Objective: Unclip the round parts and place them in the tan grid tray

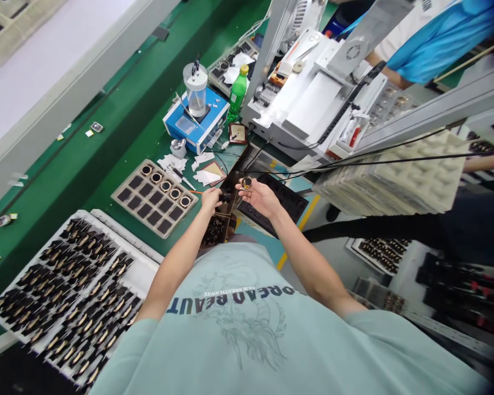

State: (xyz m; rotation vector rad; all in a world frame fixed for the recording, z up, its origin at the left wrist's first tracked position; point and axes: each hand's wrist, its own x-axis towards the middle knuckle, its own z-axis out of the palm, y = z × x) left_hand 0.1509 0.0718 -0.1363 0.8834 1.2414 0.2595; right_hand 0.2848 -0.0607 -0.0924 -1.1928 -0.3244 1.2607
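My right hand [263,198] is closed on a small round watch case [246,183] with a gold-coloured rim and dark middle, held between thumb and fingers. Close by on the left, my left hand [211,199] has its fingers curled together. Dark matter shows at its fingertips and a thin orange piece sticks out on its other side; I cannot make out what it grips. A grey compartment tray [153,207] lies left of that hand, with several similar round cases along its far row. Beneath my hands, a box [214,229] contains small dark parts.
A blue device [197,125] carries a clear dispenser bottle [196,90]; a green bottle [237,93] stands beside it. White papers [208,174] lie near the tray. At left, a large rack [121,218] bears rows of dark watch parts. Cables cross on the right near stacked trays [391,175] and a person's blue sleeve [448,41].
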